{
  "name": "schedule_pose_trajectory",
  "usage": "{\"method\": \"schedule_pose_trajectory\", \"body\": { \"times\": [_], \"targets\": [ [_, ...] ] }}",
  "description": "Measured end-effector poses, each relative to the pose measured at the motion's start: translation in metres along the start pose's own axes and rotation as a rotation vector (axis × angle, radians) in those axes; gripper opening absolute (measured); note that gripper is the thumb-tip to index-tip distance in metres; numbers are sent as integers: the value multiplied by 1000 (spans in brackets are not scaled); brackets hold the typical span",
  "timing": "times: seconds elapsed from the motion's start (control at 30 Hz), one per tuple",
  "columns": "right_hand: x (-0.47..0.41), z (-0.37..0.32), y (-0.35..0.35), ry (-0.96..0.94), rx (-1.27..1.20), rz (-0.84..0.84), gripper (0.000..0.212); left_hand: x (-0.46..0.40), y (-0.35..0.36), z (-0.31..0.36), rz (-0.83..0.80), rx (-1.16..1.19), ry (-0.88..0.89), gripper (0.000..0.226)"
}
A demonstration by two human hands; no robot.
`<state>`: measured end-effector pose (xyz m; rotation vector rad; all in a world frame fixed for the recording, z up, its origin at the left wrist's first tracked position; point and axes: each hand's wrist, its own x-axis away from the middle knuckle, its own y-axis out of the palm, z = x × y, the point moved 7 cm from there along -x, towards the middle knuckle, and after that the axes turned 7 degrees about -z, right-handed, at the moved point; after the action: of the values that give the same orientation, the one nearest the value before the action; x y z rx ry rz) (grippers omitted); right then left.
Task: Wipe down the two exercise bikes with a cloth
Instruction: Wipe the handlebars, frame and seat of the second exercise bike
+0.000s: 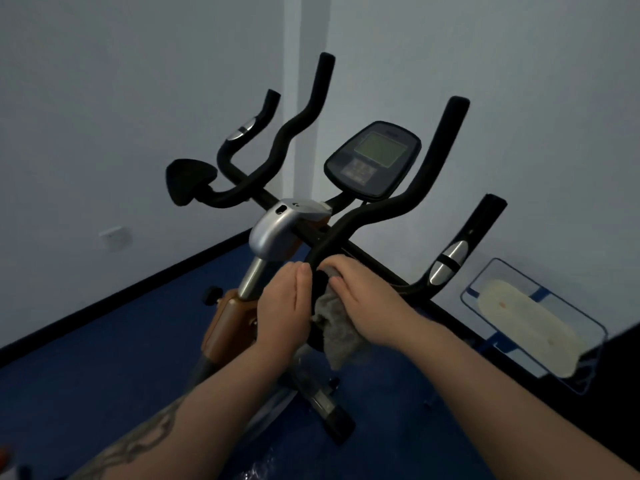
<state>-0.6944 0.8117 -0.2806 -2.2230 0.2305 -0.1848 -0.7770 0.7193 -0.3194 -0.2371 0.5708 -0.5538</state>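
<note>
Right hand (pixel 360 299) grip closed on grey cloth (pixel 337 332) around bike handlebar (pixel 363 216); left hand (pixel 284 306) flat alongside, fingers straight.

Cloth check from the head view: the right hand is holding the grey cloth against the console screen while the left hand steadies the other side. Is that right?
Not quite. In the head view the right hand holds the grey cloth against the near end of a black handlebar, not the console screen, which stands higher up, untouched. The left hand does sit on the other side.
</note>
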Motion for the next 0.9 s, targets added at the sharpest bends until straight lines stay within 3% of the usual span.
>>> {"method": "schedule_pose_trajectory", "body": {
  "times": [0.1,0.33,0.47,0.67,0.77,0.9],
  "targets": [
    [16,6,2,-41,37,11,33,1,1,-2,12,-1,-18,37],
    [-17,-17,4,-129,249,-179,25,3,-3,0,31,63,-27,35],
    [6,7,-2,-39,167,-155,26,4,-3,-1,39,36,-68,36],
    [-16,-16,0,-37,333,-198,18,4,-2,-2,39,76,-63,38],
    [-12,-17,3,-28,305,-115,18,3,-2,-3,31,81,-60,37],
    [15,10,3,186,171,-13,14,2,0,-4,-4,99,-76,36]
  ]
}}
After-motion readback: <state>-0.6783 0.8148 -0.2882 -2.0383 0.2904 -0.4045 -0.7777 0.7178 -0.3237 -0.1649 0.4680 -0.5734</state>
